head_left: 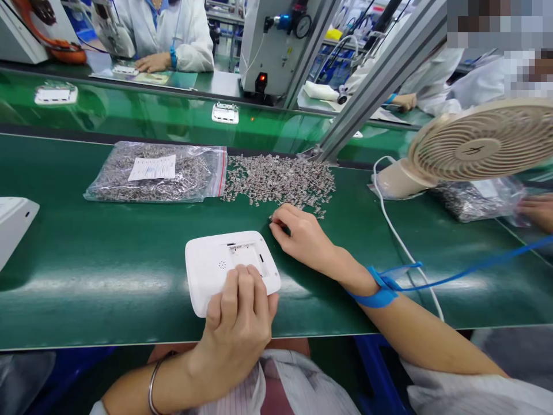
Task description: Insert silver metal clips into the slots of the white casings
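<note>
My left hand [242, 311] is closed on the near edge of a white plastic housing [207, 259], its fingertips at an open battery compartment [246, 256]. The housing lies on the green bench with its slots and a round cluster of small holes facing up. Just beyond it, my right hand [300, 233] is pinched at the near edge of a loose pile of small metal contact pieces [280, 176]. What sits between those fingertips is too small to make out. A blue wrist strap [375, 288] with a cord circles my right wrist.
A clear zip bag of metal pieces [159, 173] lies left of the pile. At right stand a beige fan [475, 147] with a white cable and another bag [475, 199], near a person's hand [538, 210]. White housings [225, 113] rest on the green belt [151, 112] behind.
</note>
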{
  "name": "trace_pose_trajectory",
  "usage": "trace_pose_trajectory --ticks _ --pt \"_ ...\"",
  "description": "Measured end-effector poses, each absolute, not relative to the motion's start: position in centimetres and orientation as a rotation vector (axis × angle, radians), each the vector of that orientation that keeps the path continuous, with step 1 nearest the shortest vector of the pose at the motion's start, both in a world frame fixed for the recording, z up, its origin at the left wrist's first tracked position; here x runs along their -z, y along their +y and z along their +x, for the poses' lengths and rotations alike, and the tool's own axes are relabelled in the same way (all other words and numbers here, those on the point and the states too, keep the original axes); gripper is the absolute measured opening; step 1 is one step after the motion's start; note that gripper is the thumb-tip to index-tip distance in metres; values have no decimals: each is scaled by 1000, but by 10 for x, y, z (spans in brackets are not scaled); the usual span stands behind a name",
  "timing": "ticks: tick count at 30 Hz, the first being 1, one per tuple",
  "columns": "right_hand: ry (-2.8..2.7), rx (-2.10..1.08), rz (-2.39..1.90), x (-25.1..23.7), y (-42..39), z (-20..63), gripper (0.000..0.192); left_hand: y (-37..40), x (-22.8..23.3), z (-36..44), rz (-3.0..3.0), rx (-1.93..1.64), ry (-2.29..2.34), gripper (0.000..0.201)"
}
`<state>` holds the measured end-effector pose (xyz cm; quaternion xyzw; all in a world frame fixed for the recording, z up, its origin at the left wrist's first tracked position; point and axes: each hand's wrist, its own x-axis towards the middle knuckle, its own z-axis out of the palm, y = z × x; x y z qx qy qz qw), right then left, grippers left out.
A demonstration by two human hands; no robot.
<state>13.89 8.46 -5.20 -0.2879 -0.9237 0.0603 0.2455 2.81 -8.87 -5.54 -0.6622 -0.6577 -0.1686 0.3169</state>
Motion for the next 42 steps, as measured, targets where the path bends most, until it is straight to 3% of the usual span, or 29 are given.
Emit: trace_pose_trajectory --ticks 7,13,17,22,33,38,42 --pt "-2414 -234 -669 43 73 134 21 -88 55 29 -1738 407 -1729 37" --pt "-2220 -668 -608 26 52 129 15 -88 55 30 -1733 399 -1748 37" --pt "-2196 -785 -579 24 41 126 13 -87 54 30 -1733 388 -1758 37" --pt "-2282 -688 -466 28 40 125 13 -88 54 29 -1740 376 -1756 38" --pt "-2586 -75 -426 27 38 117 27 -88 53 31 -1746 395 -1739 35" --pt "-2548 -97 -527 31 37 115 24 -88 52 32 -1744 383 -1743 35" --pt "-2455 -287 -608 31 37 120 16 -88 54 33 -1735 397 -1752 36"
